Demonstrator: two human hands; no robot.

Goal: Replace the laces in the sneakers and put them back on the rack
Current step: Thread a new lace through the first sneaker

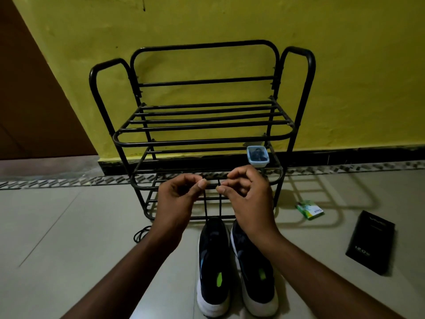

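Two dark sneakers with white soles stand side by side on the floor, toes toward the rack: the left sneaker (212,261) and the right sneaker (253,268). A black lace (206,207) rises in two strands from the left sneaker's front. My left hand (178,201) pinches one strand end and my right hand (247,194) pinches the other, both held up in front of the black metal shoe rack (204,130).
A small clear tub (257,155) sits on the rack's middle shelf. A green packet (310,210) and a black box (370,241) lie on the floor to the right. Another black lace (141,233) lies coiled left of the rack's foot. A yellow wall stands behind.
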